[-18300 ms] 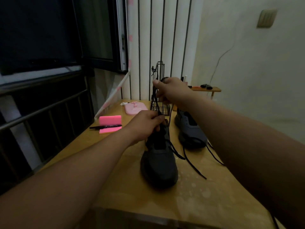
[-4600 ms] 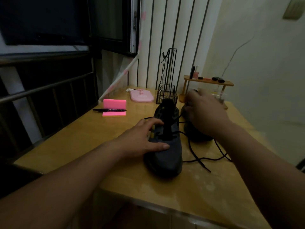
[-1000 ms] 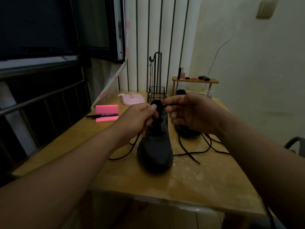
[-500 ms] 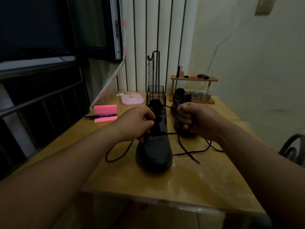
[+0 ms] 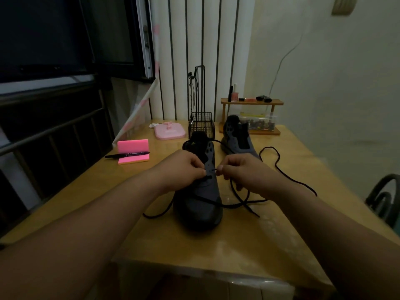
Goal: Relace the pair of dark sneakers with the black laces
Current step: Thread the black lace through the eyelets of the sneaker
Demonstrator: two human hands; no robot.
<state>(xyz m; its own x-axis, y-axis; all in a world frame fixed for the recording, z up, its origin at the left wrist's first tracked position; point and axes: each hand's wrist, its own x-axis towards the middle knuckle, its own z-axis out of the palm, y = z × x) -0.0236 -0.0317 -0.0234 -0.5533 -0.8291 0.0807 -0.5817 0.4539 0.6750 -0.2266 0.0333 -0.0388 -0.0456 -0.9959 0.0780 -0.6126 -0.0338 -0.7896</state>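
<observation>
The near sneaker [image 5: 200, 202] stands mid-bench [image 5: 216, 252], toe toward the person, its black lace [image 5: 238, 205] trailing loose on both sides. The right hand [image 5: 240, 172] pinches the lace tip just beside an eyelet. The left hand [image 5: 185, 167] pinches the eyelet flap. In this dim light the tip may miss the hole, or the slack may snag the second sneaker [image 5: 238, 137] behind.

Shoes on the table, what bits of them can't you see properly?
All in the head view:
- Near sneaker: the left hand covers its left-side eyelets, so the threaded count is unknown.
- Black lace tip: tiny and dark in the right hand's pinch.
- Far sneaker: toe hidden behind the right hand.
- Clear box under the wooden shelf: contents too small, blurred.
- Dark curved object: cut off by the right edge.
</observation>
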